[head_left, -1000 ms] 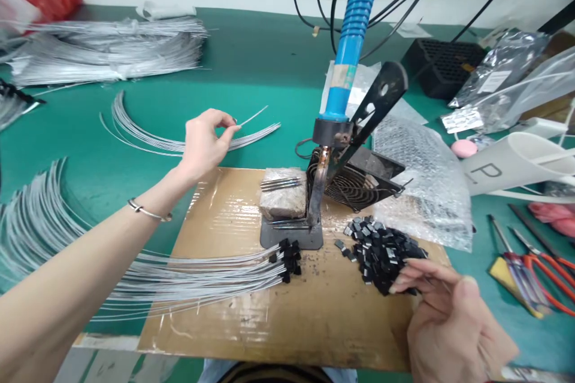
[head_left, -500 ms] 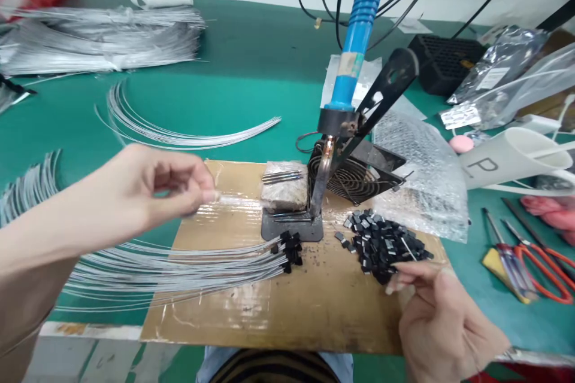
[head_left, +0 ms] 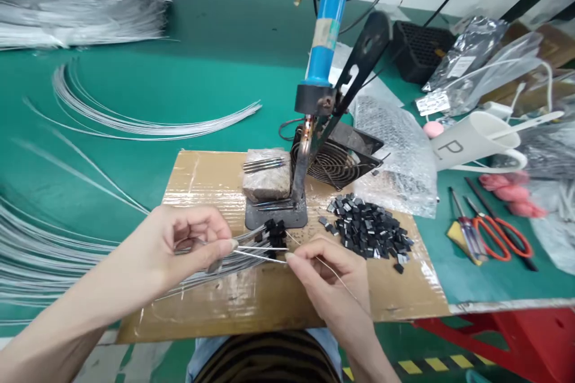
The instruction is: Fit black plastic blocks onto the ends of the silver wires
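Note:
My left hand (head_left: 193,245) pinches thin white wires (head_left: 258,249) between thumb and fingertips; two ends stick out to the right. The fingers of my right hand (head_left: 335,281) are closed around a thin silvery wire (head_left: 332,269), which looks like solder, and the thumb tip meets the lower white wire end. Just behind the fingertips, black connectors (head_left: 275,233) cap a bundle of grey-white wires (head_left: 103,257) lying leftward. Above stands a blue-handled soldering iron (head_left: 330,24), clamped in a black holder with its tip down. Loose small black connectors (head_left: 371,227) are heaped right of my hands.
Cardboard (head_left: 215,311) covers the green bench under my hands. A small fan (head_left: 339,161) sits behind the iron. To the right are bubble wrap (head_left: 395,155), a white cup (head_left: 476,140), orange-handled scissors (head_left: 498,239) and a screwdriver (head_left: 471,239). More wire bundles (head_left: 81,6) lie at back left.
My right hand has left the connector heap and moved left to the wire ends. My left hand has moved down and right with its wires. The whole view has shifted.

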Demonstrator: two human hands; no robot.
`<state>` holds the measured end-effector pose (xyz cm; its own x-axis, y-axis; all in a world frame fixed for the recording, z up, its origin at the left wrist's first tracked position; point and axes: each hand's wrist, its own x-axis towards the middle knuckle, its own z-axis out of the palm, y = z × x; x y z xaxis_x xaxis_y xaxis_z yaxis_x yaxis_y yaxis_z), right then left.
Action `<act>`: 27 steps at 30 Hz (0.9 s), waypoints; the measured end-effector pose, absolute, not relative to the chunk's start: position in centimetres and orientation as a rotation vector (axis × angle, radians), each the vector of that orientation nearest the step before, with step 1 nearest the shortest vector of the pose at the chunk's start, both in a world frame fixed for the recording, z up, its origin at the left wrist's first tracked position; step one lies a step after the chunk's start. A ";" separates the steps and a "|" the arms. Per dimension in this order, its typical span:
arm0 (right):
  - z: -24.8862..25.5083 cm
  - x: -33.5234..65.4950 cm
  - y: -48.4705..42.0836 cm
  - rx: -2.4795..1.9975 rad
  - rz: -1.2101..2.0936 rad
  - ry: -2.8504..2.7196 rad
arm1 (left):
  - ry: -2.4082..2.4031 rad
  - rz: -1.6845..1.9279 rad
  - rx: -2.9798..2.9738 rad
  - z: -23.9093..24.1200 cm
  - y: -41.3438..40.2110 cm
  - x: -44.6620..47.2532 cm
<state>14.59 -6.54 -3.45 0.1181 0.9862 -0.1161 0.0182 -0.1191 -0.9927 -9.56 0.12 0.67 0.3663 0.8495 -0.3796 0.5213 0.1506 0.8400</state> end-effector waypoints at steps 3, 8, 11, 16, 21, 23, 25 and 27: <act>-3.4 14.2 -6.8 -1.347 1.277 -0.946 | 1.326 0.401 1.551 0.9 -0.1 -9.4; -3.3 13.8 -7.0 -1.369 1.414 -0.756 | 1.318 0.373 1.572 0.6 -0.5 -9.1; -3.4 13.9 -6.9 -1.341 1.411 -0.821 | 1.303 0.361 1.524 0.5 -0.7 -9.1; -3.8 14.2 -6.9 -1.329 1.249 -0.984 | 1.308 0.329 1.646 1.0 -1.3 -8.6; -4.0 14.0 -7.3 -1.381 1.044 -1.094 | 1.335 0.360 1.947 0.9 -2.8 -5.4; -4.2 14.0 -7.5 -1.389 0.971 -1.128 | 1.277 0.423 2.004 0.7 -3.3 -3.8; -4.3 14.2 -7.6 -1.399 0.937 -1.135 | 1.251 0.444 1.971 0.6 -3.3 -2.7; -4.5 14.3 -7.6 -1.410 0.932 -1.130 | 1.249 0.413 1.855 0.4 -3.1 -2.2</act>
<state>14.28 -7.62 -4.48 0.2496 0.9676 0.0379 0.1474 0.0008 -0.9891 -2.21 -3.10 0.36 0.4487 0.8764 -0.1747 0.5995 -0.1502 0.7862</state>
